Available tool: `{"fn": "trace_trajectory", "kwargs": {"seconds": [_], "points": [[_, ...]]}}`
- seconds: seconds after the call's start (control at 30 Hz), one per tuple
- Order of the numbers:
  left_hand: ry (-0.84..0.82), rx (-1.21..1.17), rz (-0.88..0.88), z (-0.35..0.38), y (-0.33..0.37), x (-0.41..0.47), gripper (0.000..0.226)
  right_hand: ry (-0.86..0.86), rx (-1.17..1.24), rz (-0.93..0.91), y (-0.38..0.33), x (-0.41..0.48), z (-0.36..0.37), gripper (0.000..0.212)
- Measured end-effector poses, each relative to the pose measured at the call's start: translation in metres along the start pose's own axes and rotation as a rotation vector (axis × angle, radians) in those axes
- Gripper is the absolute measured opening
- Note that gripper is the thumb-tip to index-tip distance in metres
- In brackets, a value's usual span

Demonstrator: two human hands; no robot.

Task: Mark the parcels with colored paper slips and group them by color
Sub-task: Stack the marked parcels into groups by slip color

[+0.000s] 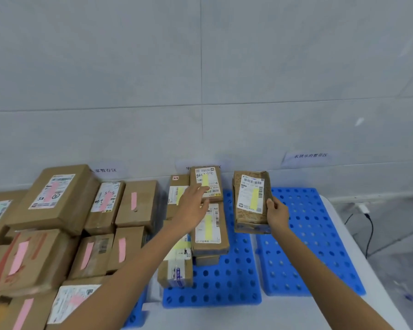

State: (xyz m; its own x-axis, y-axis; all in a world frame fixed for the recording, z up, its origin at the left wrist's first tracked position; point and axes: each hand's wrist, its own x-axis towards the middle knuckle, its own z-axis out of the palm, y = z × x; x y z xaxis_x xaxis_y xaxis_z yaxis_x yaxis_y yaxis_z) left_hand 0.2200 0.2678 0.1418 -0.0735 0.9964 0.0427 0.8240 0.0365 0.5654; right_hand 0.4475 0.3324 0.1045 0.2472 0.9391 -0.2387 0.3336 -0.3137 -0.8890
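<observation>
One parcel (250,201), edge pinched by right hand (275,214) fingers, over bare blue mat (320,234); left hand (193,201) fingers spread.

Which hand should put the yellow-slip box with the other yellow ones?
Right: the right hand grips the brown cardboard parcel with a yellow slip, beside the yellow-slip parcels; the left hand holds nothing.

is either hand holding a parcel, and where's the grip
The right hand grips the parcel with a yellow slip by its right edge. The left hand holds nothing, open over the yellow-slip boxes.
</observation>
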Motion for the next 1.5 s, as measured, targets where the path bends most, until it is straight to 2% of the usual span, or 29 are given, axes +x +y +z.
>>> {"fn": "trace_trajectory", "kwargs": {"seconds": [0.13,0.23,0.37,0.57,0.7,0.77,0.83,0.9,1.0,1.13,1.2,1.27,1.33,1.43,1.5], "points": [[-0.241,0.260,-0.015,0.014,-0.016,0.010,0.064,-0.078,-0.133,-0.006,0.026,0.023,0.031,0.033],[-0.342,0.354,-0.012,0.022,-0.024,0.011,0.072,-0.117,-0.262,-0.031,0.044,0.035,0.054,0.034],[-0.377,0.347,-0.026,0.028,-0.035,0.006,0.080,-0.108,-0.384,-0.020,0.056,0.048,0.073,0.030],[-0.364,0.338,-0.005,0.026,-0.039,0.007,0.077,-0.130,-0.483,-0.052,0.046,0.073,0.079,0.035],[-0.286,0.277,0.012,0.017,-0.047,-0.004,0.071,-0.071,-0.505,-0.188,0.035,0.067,0.082,0.036],[-0.235,0.235,0.015,0.003,-0.056,-0.016,0.068,-0.098,-0.448,-0.325,0.022,0.052,0.082,0.031],[-0.167,0.199,0.004,-0.018,-0.069,-0.031,0.065,-0.139,-0.389,-0.446,0.005,0.030,0.081,0.035],[-0.080,0.174,-0.011,-0.046,-0.085,-0.050,0.061,-0.207,-0.370,-0.574,-0.019,-0.004,0.082,0.037],[0.057,0.126,-0.109,-0.094,-0.116,-0.095,0.057,-0.327,-0.389,-0.761,-0.054,-0.058,0.099,0.028],[0.201,0.139,-0.209,-0.150,-0.164,-0.169,0.059,-0.476,-0.314,-1.053,-0.095,-0.144,0.146,0.036],[0.309,0.190,-0.233,-0.175,-0.193,-0.213,0.044,-0.611,-0.284,-1.151,-0.109,-0.192,0.185,0.028],[0.360,0.162,-0.241,-0.188,-0.211,-0.239,0.040,-0.714,-0.249,-1.200,-0.116,-0.227,0.210,0.031],[0.381,0.110,-0.349,-0.203,-0.242,-0.277,0.040,-0.823,-0.229,-1.233,-0.120,-0.271,0.248,0.039],[0.413,0.107,-0.485,-0.231,-0.294,-0.319,0.045,-0.982,-0.239,-1.209,-0.127,-0.334,0.302,0.025],[0.447,0.077,-0.541,-0.256,-0.329,-0.340,0.044,-1.034,-0.210,-1.169,-0.131,-0.369,0.340,0.023]]}}
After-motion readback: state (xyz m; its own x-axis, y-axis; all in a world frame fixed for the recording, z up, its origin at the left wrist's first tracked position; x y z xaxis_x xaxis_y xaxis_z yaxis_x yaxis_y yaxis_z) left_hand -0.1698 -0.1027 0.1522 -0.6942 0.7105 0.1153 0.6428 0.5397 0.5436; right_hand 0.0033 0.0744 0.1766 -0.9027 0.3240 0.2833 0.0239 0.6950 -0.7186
